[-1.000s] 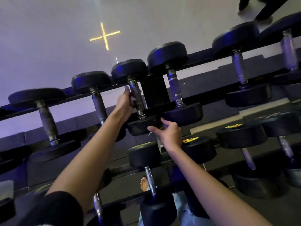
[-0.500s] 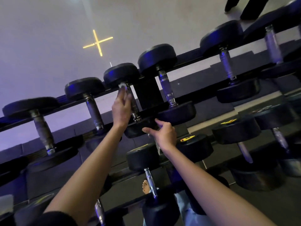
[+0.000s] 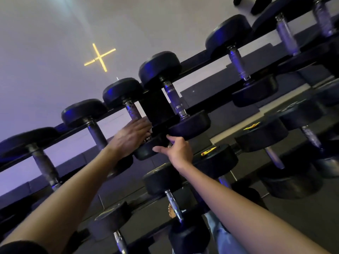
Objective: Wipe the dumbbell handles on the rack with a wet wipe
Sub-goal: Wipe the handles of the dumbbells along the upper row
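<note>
Your left hand (image 3: 131, 137) is wrapped around the lower end of the dumbbell handle (image 3: 132, 110), fingers curled over the bar just where it meets the near head (image 3: 146, 151). I cannot tell whether a wipe sits under your palm, because the hand covers that stretch of the bar. Your right hand (image 3: 178, 150) is just beside the left, a little below and to its right, and the two are apart. Its thumb and forefinger are spread and fairly straight, touching the edge of that same near head, while the other fingers are hidden. The handle runs away from your left hand, up and slightly to the left, to the far head (image 3: 122, 89), so its long axis lies across the rack (image 3: 156, 107) from front rail to back rail. Another handle (image 3: 173, 99) stands parallel just above your right hand. A third (image 3: 96, 133) lies parallel on the outer side of your left wrist.
</note>
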